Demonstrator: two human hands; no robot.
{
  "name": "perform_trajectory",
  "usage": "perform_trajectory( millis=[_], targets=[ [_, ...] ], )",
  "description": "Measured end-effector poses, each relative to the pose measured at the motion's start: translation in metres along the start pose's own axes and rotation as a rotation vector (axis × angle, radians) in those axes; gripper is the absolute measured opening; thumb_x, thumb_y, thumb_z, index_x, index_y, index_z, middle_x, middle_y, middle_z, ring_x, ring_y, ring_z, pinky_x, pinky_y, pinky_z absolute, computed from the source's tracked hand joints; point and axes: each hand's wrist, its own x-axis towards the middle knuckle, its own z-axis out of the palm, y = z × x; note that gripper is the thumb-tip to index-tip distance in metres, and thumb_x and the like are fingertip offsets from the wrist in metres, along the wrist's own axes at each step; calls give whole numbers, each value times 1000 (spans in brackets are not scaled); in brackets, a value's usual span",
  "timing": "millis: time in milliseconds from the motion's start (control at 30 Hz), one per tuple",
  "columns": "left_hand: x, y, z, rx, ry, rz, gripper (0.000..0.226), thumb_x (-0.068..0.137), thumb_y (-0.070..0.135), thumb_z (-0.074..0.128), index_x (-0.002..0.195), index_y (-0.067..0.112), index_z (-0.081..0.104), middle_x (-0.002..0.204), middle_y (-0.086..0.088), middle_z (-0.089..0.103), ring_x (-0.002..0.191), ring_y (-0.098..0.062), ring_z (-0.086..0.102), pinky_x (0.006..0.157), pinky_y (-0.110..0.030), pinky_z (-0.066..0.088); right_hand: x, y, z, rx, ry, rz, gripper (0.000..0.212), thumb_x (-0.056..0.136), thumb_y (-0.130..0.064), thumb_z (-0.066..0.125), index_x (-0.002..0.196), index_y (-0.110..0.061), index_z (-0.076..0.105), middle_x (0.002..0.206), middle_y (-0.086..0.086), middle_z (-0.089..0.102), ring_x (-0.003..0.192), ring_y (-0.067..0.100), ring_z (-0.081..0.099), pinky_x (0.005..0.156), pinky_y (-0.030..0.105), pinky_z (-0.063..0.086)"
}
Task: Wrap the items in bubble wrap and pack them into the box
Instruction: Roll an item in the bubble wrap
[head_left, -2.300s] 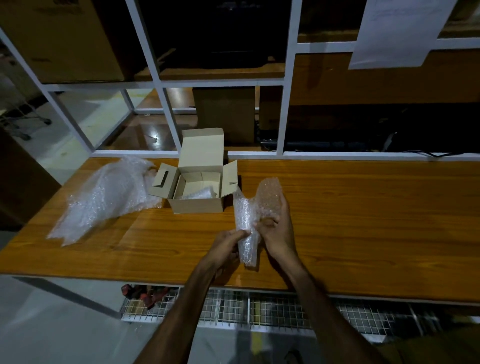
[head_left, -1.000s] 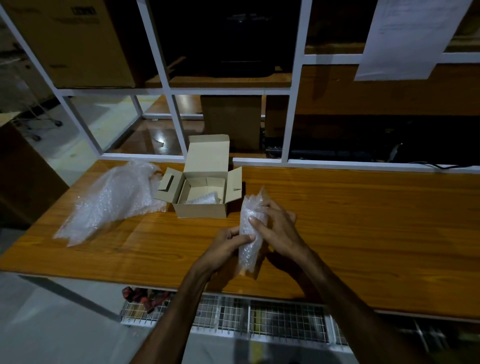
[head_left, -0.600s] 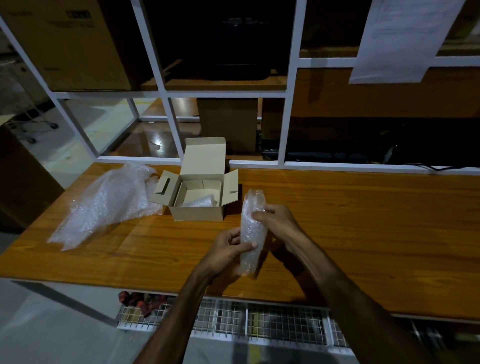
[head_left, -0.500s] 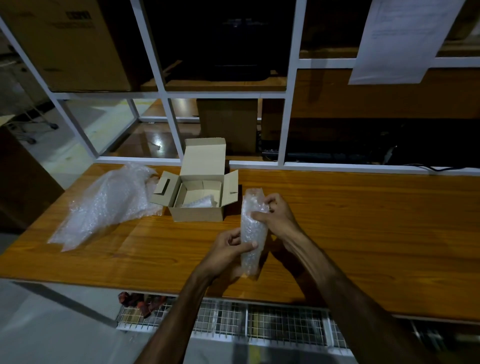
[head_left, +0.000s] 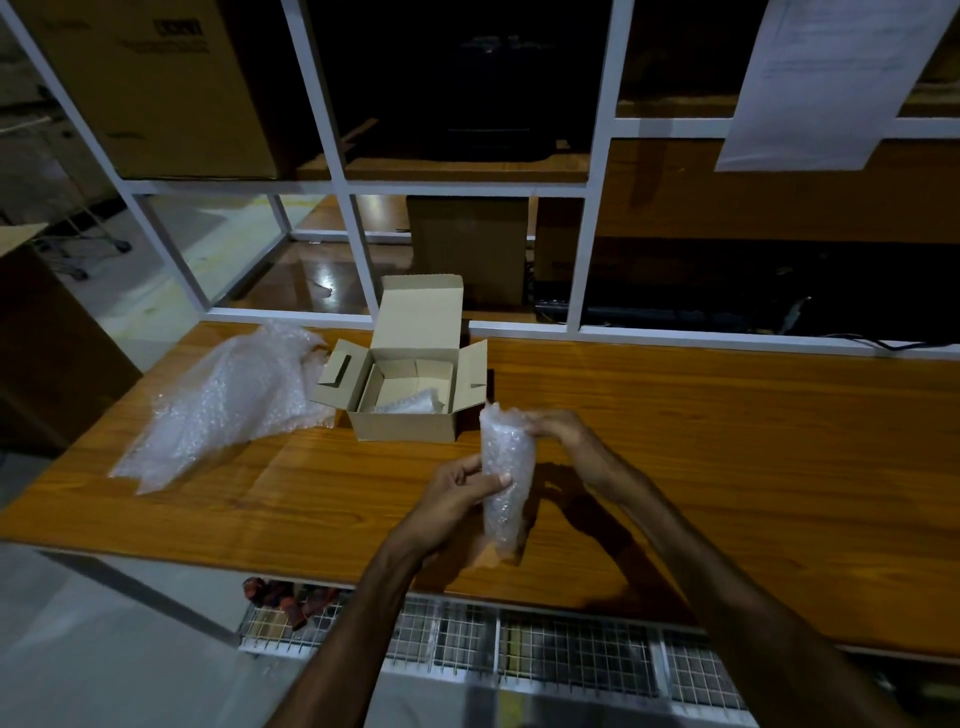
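from the head view i take the open cardboard box (head_left: 410, 397) as my landmark on the wooden table (head_left: 727, 447). just to the near right of the box, i have the wrapped bundle (head_left: 506, 475) standing roughly upright, its foot at or close to the table near the front edge; i cannot tell whether it touches. what is inside the wrap is hidden. my left hand (head_left: 454, 501) pinches the bundle at mid-height, thumb pressed across the front, which i judge keeps the roll from springing open. my right hand (head_left: 558, 428) is closed on the top end, on the side nearest the box's right flap, probably to tuck or twist the loose wrap shut; its fingertips are hidden behind the plastic, so how tight that hold is i cannot tell. inside the box, low against the near wall, lies an already wrapped piece (head_left: 408, 402), so i judge the packing partly done. to the left of the box, touching its left flap, the spare bubble wrap (head_left: 223, 400) lies in a loose heap. the lid stands upright at the back, leaving the opening free for this bundle.
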Motion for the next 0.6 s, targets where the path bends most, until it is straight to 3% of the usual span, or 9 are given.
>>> perform_trajectory(
  millis=[33,100,200,267,400,533,600],
  targets=[
    [0,0,-1,-11,5,-2,36,102,19,63,136,8,64,123,-19,73,114,-39,70,97,-48,58,1,4,-1,-99,-21,-13,53,90,-61,55,126,-24,69,126,-4,68,116,9,63,102,35,50],
    [-1,2,-4,-36,10,-2,34,104,20,60,136,8,65,124,-19,73,116,-38,69,99,-50,57,4,9,-1,-330,-45,-34,73,78,-76,64,143,-45,49,147,-5,56,130,19,54,108,56,46],
    [-1,6,-8,-30,-2,13,34,107,22,58,136,8,65,126,-20,72,119,-41,68,100,-50,56,6,5,-1,-444,-69,-103,66,77,-71,68,132,-71,31,151,-13,48,135,21,50,108,63,43],
    [-2,7,-9,-16,-18,21,32,107,21,57,135,7,65,124,-20,72,116,-38,69,97,-46,57,8,4,-3,-445,-78,-136,62,83,-66,67,134,-69,33,149,-14,49,133,20,52,106,60,45],
    [-3,8,-10,-8,-42,43,33,107,16,57,138,8,63,126,-19,71,115,-36,70,91,-39,59,13,4,-7,-466,-123,-77,66,94,-56,66,152,-36,43,147,-10,49,129,17,52,93,31,51],
    [-3,10,-7,-2,-71,59,36,107,12,56,143,8,59,131,-19,70,121,-39,67,102,-52,57,19,-3,-11,-524,-179,-93,75,86,-73,59,145,-28,55,135,-7,61,109,6,60,82,28,50],
    [-3,10,-6,6,-74,63,37,107,10,56,144,8,58,131,-18,70,122,-39,68,102,-51,57,19,-7,-11,-527,-209,-76,70,84,-76,57,134,-28,61,123,-9,63,99,5,62,77,27,50]
  ],
)
